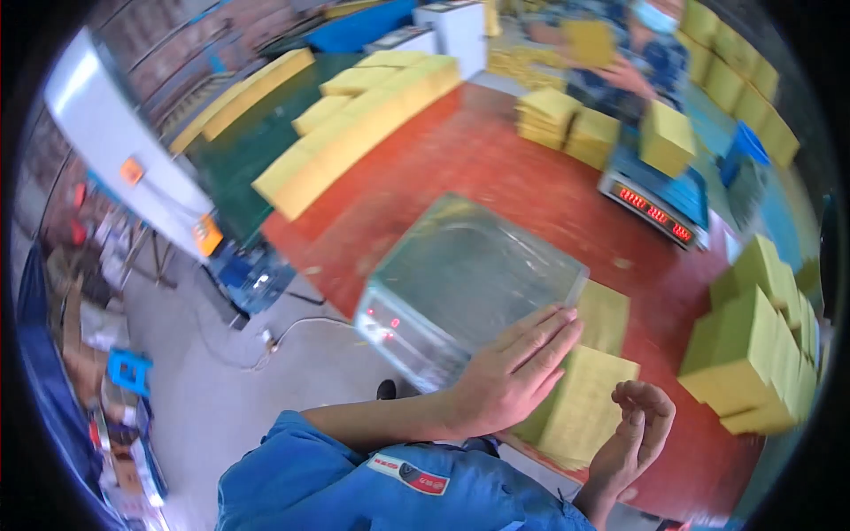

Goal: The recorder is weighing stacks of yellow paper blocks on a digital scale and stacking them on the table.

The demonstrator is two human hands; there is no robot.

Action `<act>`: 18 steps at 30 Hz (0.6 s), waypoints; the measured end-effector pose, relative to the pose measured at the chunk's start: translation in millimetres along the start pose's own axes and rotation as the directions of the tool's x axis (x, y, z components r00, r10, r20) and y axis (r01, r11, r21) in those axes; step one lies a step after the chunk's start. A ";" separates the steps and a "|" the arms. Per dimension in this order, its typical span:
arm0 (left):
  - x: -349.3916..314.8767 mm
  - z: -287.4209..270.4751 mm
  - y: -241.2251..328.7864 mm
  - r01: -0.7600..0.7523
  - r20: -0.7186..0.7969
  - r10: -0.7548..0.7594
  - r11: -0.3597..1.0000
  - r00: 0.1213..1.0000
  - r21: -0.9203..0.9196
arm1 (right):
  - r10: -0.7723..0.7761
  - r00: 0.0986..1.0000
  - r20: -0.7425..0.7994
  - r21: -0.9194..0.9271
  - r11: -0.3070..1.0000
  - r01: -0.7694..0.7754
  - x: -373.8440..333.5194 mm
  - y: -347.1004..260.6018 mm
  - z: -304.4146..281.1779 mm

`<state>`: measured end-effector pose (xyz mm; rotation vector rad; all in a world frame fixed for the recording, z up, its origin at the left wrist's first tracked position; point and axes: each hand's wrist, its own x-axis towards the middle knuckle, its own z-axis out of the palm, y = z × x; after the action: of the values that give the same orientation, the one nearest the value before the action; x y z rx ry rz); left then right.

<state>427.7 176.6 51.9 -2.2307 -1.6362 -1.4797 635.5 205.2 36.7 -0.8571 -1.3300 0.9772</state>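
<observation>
My left hand (518, 372) is stretched out flat, its fingers together, with the tips at the right corner of a plastic-covered electronic scale (460, 274). Red lights glow on the scale's front. Just right of that hand lies a stack of yellow paper (580, 403), and a second yellow stack (606, 319) sits behind it. My right hand (636, 434) is raised at the paper's right side, fingers curved and the thumb apart from them, with nothing visible in it. Whether it touches the paper I cannot tell.
Across the red table (522, 190), a masked person holds a yellow paper block (589, 42). Before them a second scale (660, 190) carries another block (667, 139). Piled paper (753, 354) stands at right; a long row (363, 133) lies at far left. A cable (301, 323) crosses the floor.
</observation>
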 end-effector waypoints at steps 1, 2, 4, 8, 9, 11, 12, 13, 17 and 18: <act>-14.9 -28.2 -14.6 0.029 -0.057 -0.027 0.999 0.998 0.027 | 0.001 0.999 0.044 0.022 1.000 -0.002 -7.3 -0.5 29.5; -32.4 -54.5 -29.7 0.070 -0.089 -0.064 0.996 0.994 0.063 | 0.015 0.995 0.097 0.024 1.000 -0.018 -14.4 0.0 58.1; -66.0 -107.9 -60.8 0.122 -0.141 -0.106 0.987 0.984 0.108 | 0.082 0.982 0.171 0.055 0.994 -0.093 -31.2 -1.1 122.9; -120.3 -213.4 -130.8 0.209 -0.215 -0.157 0.947 0.964 0.245 | 0.173 0.918 0.358 0.124 0.965 -0.230 -62.2 9.2 259.6; -129.5 -237.1 -147.4 0.241 -0.230 -0.178 0.927 0.957 0.287 | 0.222 0.886 0.407 0.127 0.947 -0.296 -68.9 9.6 295.1; -146.6 -280.9 -184.5 0.295 -0.242 -0.226 0.904 0.944 0.310 | 0.195 0.834 0.516 0.146 0.940 -0.309 -77.0 25.8 367.2; -152.4 -301.4 -207.6 0.341 -0.269 -0.255 0.873 0.929 0.350 | 0.182 0.810 0.558 0.161 0.934 -0.320 -78.9 31.2 404.6; -155.3 -322.9 -232.7 0.376 -0.289 -0.276 0.841 0.917 0.390 | 0.148 0.798 0.584 0.148 0.947 -0.284 -79.2 38.0 441.8; -151.3 -387.5 -343.8 0.411 -0.304 -0.297 0.794 0.905 0.448 | 0.022 0.791 0.612 0.134 0.982 -0.131 -76.0 91.7 581.2; -145.2 -398.5 -370.7 0.413 -0.286 -0.306 0.771 0.908 0.486 | -0.069 0.790 0.609 0.108 0.994 0.004 -69.3 105.4 609.2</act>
<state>-116.0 41.0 -5.9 -1.4857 -2.1606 -1.0410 20.6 155.2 -44.2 -0.4328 -1.8184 1.3483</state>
